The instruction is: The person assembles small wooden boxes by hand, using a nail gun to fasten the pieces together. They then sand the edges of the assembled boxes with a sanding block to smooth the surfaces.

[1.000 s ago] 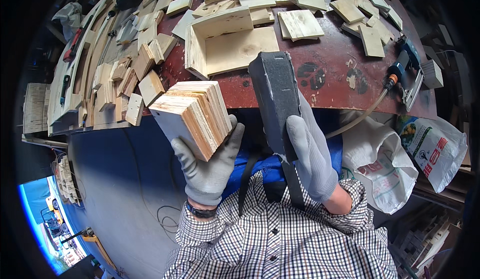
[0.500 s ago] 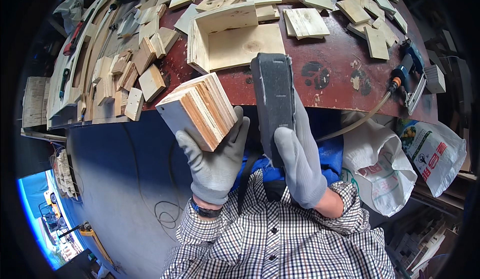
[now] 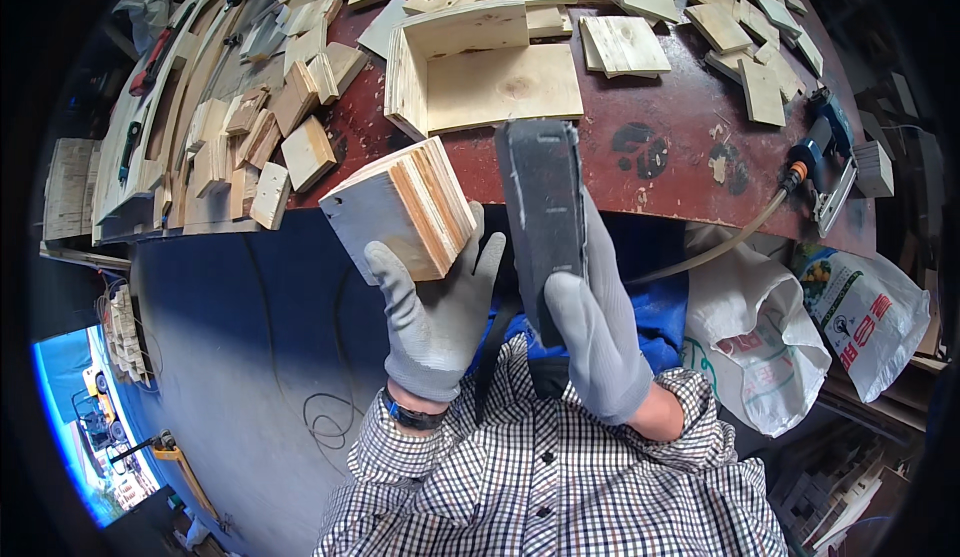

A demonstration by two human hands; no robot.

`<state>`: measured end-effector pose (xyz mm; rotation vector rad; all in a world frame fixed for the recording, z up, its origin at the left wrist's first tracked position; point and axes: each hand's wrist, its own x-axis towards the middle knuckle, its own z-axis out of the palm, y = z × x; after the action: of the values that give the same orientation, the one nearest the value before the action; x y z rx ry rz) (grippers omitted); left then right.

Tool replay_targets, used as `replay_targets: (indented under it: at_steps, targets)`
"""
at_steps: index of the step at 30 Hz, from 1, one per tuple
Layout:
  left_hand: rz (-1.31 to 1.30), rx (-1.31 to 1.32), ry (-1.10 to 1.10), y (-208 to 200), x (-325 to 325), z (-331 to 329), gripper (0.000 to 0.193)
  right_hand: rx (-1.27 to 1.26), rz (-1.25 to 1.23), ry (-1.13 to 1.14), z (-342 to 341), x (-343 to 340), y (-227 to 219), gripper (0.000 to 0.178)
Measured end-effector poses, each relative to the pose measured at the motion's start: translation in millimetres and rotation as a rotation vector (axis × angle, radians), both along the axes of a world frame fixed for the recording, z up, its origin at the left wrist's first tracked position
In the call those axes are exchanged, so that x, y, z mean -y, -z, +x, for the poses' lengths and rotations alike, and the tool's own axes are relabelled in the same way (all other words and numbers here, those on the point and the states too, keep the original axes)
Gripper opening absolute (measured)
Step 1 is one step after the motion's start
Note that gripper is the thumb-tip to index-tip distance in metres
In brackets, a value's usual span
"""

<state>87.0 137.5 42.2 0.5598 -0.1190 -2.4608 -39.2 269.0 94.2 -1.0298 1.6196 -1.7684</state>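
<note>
In my gloved left hand [image 3: 430,307] is a stack of plywood pieces [image 3: 400,212], gripped between thumb and fingers with its layered edges facing right. My gloved right hand [image 3: 595,327] holds a long dark grey sanding block [image 3: 543,217] upright, thumb across its near face. The block stands just right of the stack, with a gap between them. Both are held in front of the table's near edge. Behind them, on the red table [image 3: 640,182], sits an open plywood box frame [image 3: 500,87].
Loose plywood pieces [image 3: 625,45] cover the table's far side, and small wood offcuts [image 3: 308,155] lie to the left. At the right edge rests a blue sander-like power tool [image 3: 825,142] with a hose [image 3: 720,247]. White sacks [image 3: 750,337] hang below it.
The plywood stack has tilted in my left hand, so more of its broad pale face shows. The sanding block has shifted slightly left and down. Both hands keep their hold.
</note>
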Motion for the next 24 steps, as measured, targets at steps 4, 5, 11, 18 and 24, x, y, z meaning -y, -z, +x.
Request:
replay_targets:
  at_steps: [4, 5, 11, 18, 24]
  targets:
    - [-0.143, -0.049, 0.061, -17.3, -15.2, -1.6, 0.097, -0.083, 0.117, 0.046, -4.4, 19.6, 14.0, 0.071]
    - [-0.005, -0.206, 0.070, -15.7, -16.7, -0.3, 0.094, -0.283, 0.153, 0.048, -0.2, 21.9, 18.1, 0.074]
    - [-0.137, -0.001, 0.179, -11.0, 2.5, 8.2, 0.076, -0.258, -0.022, -0.098, 25.6, -18.2, 6.0, 0.083]
    - [-0.347, 0.416, 0.063, 12.5, -5.0, 16.4, 0.064, -0.496, 0.055, 0.130, -23.1, 6.3, 5.1, 0.085]
    - [-0.229, 0.219, 0.125, -36.5, -23.3, -4.5, 0.083, -0.766, 0.172, 0.083, -16.5, 13.7, 7.7, 0.084]
